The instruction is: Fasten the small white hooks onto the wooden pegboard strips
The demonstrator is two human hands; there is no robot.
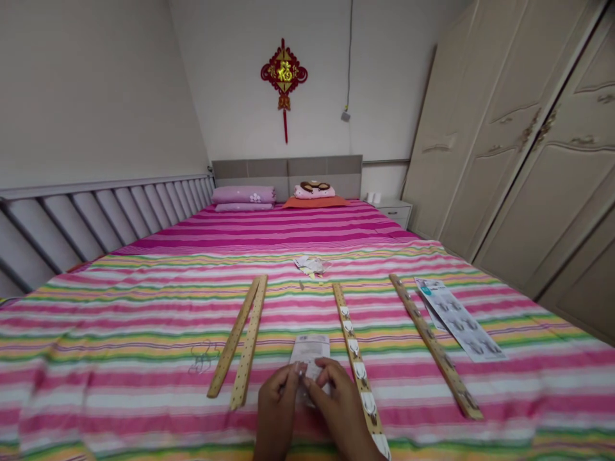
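My left hand [280, 400] and my right hand [334, 400] meet low in the centre, fingers pinched together at a small thing too tiny to make out. Beneath and just beyond them lies a whitish printed card [311, 347], its lower part hidden by my fingers. To the right of my right hand runs a wooden strip with white hooks [354, 349]. Farther right rests another wooden strip with metal hooks [427, 336]. Two bare wooden strips with holes, one [234, 339] and the other [250, 346], lie left of my left hand, their far ends touching.
Packaging cards with hook pictures [461, 320] lie at the right on the striped bedspread [134, 320]. Crumpled scraps [312, 264] sit beyond the hands, and tangled thin cord [204, 356] at the left. A railing [120, 214] and a wardrobe [509, 147] flank the bed.
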